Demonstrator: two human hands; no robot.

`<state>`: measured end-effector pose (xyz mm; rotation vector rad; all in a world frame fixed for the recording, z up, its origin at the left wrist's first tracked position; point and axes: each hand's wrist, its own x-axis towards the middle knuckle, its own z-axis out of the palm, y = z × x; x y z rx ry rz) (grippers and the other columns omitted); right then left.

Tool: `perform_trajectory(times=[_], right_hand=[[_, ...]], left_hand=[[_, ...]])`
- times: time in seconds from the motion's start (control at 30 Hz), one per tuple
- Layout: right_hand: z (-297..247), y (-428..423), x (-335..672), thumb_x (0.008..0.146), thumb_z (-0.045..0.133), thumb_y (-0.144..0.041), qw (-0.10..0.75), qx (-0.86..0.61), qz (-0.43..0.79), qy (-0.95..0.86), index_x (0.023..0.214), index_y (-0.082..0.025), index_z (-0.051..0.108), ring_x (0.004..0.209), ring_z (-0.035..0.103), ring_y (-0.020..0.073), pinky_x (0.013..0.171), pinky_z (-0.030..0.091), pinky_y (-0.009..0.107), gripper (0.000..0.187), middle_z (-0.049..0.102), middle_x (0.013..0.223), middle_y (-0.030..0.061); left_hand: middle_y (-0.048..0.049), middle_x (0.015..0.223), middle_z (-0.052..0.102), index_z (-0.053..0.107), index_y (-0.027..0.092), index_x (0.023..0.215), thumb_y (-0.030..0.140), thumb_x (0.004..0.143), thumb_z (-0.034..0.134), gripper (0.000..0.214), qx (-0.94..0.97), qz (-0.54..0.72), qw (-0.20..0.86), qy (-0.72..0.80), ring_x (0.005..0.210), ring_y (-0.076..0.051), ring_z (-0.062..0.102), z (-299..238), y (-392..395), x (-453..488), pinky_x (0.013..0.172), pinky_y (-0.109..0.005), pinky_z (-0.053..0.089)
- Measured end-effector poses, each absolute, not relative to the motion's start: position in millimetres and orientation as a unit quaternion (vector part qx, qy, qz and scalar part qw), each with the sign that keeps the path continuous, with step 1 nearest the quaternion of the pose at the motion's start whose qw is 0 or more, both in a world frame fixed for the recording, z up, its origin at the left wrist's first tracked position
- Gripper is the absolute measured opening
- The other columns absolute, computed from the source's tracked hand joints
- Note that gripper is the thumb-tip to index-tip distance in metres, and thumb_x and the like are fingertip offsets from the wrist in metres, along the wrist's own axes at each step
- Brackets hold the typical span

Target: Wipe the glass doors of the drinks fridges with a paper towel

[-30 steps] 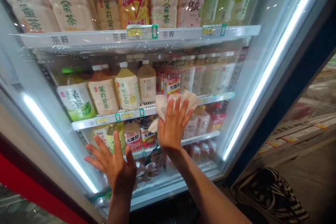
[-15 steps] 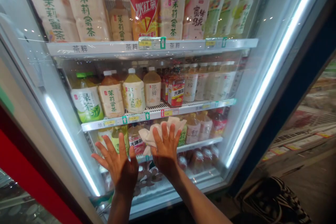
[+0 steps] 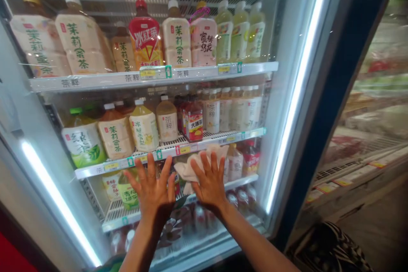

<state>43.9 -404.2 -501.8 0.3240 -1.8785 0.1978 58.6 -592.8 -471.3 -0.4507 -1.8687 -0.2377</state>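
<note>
A white cloth (image 3: 186, 169) is pressed flat under my right hand (image 3: 210, 182) against the glass door (image 3: 223, 77) of a lit drinks cooler. The fingers of that hand are stretched out, and the cloth bunches out past them on both sides. To its left, my left hand (image 3: 154, 187) is spread wide with nothing in it, palm toward the glass; whether it touches the glass I cannot tell. Behind the fingertips runs the front edge of the middle shelf (image 3: 121, 162). My hands partly hide the bottles on the shelf below.
Large tea bottles (image 3: 81, 40) line the upper shelf behind the glass, with smaller bottles (image 3: 115, 131) below. Bright light strips (image 3: 60, 204) run down both sides. A dark door frame (image 3: 331, 106) borders the right, beyond which stands a blurred display shelf (image 3: 357, 153). Black-and-white striped fabric (image 3: 331, 246) lies lower right.
Both hands have shifted right and somewhat upward against the shelves, the cloth moving with my right hand. The view has swung, so the cooler appears further left and its upper shelf lower.
</note>
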Motion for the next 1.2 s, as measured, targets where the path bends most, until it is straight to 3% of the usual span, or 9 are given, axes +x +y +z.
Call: perform_trajectory(times=[0.17, 0.3, 0.57, 0.77, 0.97, 1.2], right_hand=[[-448.4, -347.7, 34.4, 0.101, 0.039, -0.027, 0.609, 0.048, 0.113, -0.784, 0.164, -0.034, -0.005, 0.159, -0.007, 0.0334, 0.123, 0.006, 0.071, 0.076, -0.005, 0.174, 0.0025], [-472.4, -319.4, 38.3, 0.101, 0.041, -0.028, 0.599, 0.082, 0.09, -0.792, 0.164, -0.032, -0.002, 0.159, -0.006, 0.0325, 0.124, 0.006, 0.069, 0.077, -0.005, 0.174, 0.0034], [-436.6, -245.6, 27.3, 0.103, 0.034, -0.029, 0.628, 0.025, 0.107, -0.771, 0.164, -0.029, -0.005, 0.159, -0.008, 0.0308, 0.122, 0.006, 0.071, 0.072, -0.004, 0.174, 0.0057], [-474.4, -254.3, 36.7, 0.102, 0.037, -0.029, 0.593, 0.045, 0.098, -0.798, 0.164, -0.029, -0.008, 0.159, -0.009, 0.0329, 0.123, 0.008, 0.071, 0.076, -0.007, 0.173, 0.0081], [-423.6, -258.7, 24.3, 0.104, 0.034, -0.031, 0.634, -0.008, 0.129, -0.762, 0.164, -0.026, -0.007, 0.159, -0.01, 0.0303, 0.122, 0.006, 0.071, 0.073, -0.002, 0.174, 0.0086], [-470.6, -319.0, 40.3, 0.103, 0.041, -0.033, 0.587, 0.075, 0.083, -0.802, 0.164, -0.025, -0.008, 0.159, -0.01, 0.0339, 0.123, 0.007, 0.071, 0.079, -0.008, 0.173, 0.0095]], left_hand=[[-0.003, 0.171, -0.004, 0.021, 0.038, 0.159, 0.03, 0.091, 0.063, 0.081, -0.247, -0.08, 0.59, -0.764, 0.158, -0.032, -0.011, -447.8, -553.2, 48.9, 0.124, -0.067, -0.008], [-0.0035, 0.172, -0.002, 0.023, 0.036, 0.159, 0.032, 0.091, 0.064, 0.08, -0.275, -0.059, 0.599, -0.75, 0.158, -0.03, -0.01, -429.4, -526.7, 47.6, 0.127, -0.06, -0.01], [-0.0034, 0.171, 0.0, 0.024, 0.035, 0.159, 0.034, 0.092, 0.062, 0.078, -0.307, -0.045, 0.609, -0.73, 0.158, -0.029, -0.009, -404.5, -492.2, 44.6, 0.127, -0.061, -0.009], [-0.0038, 0.17, 0.006, 0.024, 0.036, 0.159, 0.035, 0.093, 0.061, 0.076, -0.316, -0.036, 0.594, -0.739, 0.158, -0.028, -0.008, -402.4, -483.6, 43.0, 0.127, -0.061, -0.009], [-0.004, 0.17, 0.01, 0.025, 0.036, 0.159, 0.033, 0.093, 0.06, 0.074, -0.322, -0.045, 0.575, -0.75, 0.158, -0.029, -0.006, -403.2, -486.4, 43.4, 0.126, -0.063, -0.008], [-0.0045, 0.17, 0.014, 0.025, 0.038, 0.158, 0.034, 0.094, 0.059, 0.073, -0.306, -0.022, 0.571, -0.761, 0.158, -0.026, -0.006, -402.9, -538.3, 47.2, 0.126, -0.063, -0.009]])
